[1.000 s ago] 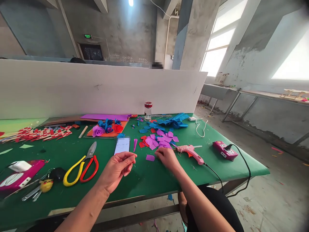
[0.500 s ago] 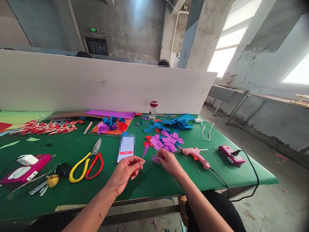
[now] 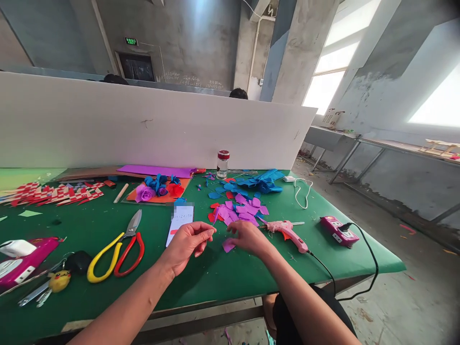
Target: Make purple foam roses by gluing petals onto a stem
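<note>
My left hand (image 3: 192,242) is closed in a pinch in front of the phone (image 3: 179,219), with a small purple piece showing at its fingertips. My right hand (image 3: 247,235) hovers over the green table with its fingers apart and nothing visible in them. Just below its fingers a single purple petal (image 3: 228,245) lies on the table. Behind the right hand spreads a pile of purple petals (image 3: 244,209) with some red ones. The pink glue gun (image 3: 289,233) rests right of that hand.
Yellow-and-red scissors (image 3: 122,247), a keychain (image 3: 59,281) and a power strip (image 3: 27,263) lie at left. Paper flowers (image 3: 160,187) and a red-lidded jar (image 3: 223,164) stand farther back. Another power strip (image 3: 339,231) with a black cable lies at right.
My right hand has opened and let go of the purple petal, which now lies on the table. My left hand keeps its pinch. The view has shifted slightly to the right.
</note>
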Demonstrator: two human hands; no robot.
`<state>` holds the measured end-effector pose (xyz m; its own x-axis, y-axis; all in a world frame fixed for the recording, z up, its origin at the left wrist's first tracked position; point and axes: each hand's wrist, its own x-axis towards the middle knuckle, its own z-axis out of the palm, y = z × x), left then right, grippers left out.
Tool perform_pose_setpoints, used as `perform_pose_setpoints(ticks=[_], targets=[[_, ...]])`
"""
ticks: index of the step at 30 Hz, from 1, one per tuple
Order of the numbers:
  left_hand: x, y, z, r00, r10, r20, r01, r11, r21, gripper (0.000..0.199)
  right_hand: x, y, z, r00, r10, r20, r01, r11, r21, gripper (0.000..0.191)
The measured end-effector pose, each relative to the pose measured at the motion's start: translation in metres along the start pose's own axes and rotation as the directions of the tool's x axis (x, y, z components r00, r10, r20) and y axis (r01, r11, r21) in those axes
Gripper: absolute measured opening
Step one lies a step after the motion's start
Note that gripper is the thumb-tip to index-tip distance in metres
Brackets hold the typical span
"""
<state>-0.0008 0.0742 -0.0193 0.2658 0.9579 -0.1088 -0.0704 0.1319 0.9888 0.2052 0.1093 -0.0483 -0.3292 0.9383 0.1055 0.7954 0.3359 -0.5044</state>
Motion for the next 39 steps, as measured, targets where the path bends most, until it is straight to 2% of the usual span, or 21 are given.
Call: perform_pose_setpoints(ticks=[4,8,11,16,22,27,30,35,39], targets=[[0.005,-0.005,-0.007,1.000,0.009,-0.028,-0.008,1.000,0.008,0.026,0.047,0.004,-0.009,0.988,0.126,-0.090,-0.134,0.987,-0.092,0.019],[0.002,-0.014,-0.015,0.999,-0.012,-0.033,0.012,1.000,0.001,0.028,0.090,0.004,0.003,0.968,0.235,-0.093,-0.246,0.958,-0.146,0.015],[-0.001,-0.018,-0.020,0.999,-0.018,-0.044,0.017,1.000,-0.012,0.028,0.101,0.005,0.014,0.959,0.270,-0.091,-0.281,0.948,-0.152,0.014],[-0.002,-0.018,-0.025,0.999,-0.012,-0.052,0.010,0.999,-0.046,0.028,0.094,0.005,0.010,0.957,0.252,-0.147,-0.267,0.959,-0.099,0.010],[-0.006,-0.016,-0.022,0.998,-0.003,-0.070,-0.002,0.998,-0.066,0.029,0.066,-0.002,-0.005,0.954,0.169,-0.246,-0.166,0.986,0.033,0.010],[-0.009,-0.015,-0.016,0.998,-0.009,-0.067,0.006,0.999,-0.047,0.031,0.046,0.001,0.000,0.941,0.188,-0.281,-0.147,0.976,0.160,0.023],[-0.010,-0.015,-0.014,0.998,-0.013,-0.054,0.010,0.999,-0.040,0.030,0.042,0.006,0.004,0.936,0.214,-0.280,-0.157,0.965,0.211,0.022],[-0.011,-0.015,-0.015,0.999,-0.005,-0.042,0.004,0.999,-0.037,0.028,0.038,0.010,0.001,0.926,0.230,-0.299,-0.180,0.966,0.184,0.021],[-0.009,-0.017,-0.015,0.999,-0.015,-0.045,0.012,0.998,-0.066,0.028,0.040,0.006,0.002,0.942,0.194,-0.275,-0.173,0.980,0.099,0.020]])
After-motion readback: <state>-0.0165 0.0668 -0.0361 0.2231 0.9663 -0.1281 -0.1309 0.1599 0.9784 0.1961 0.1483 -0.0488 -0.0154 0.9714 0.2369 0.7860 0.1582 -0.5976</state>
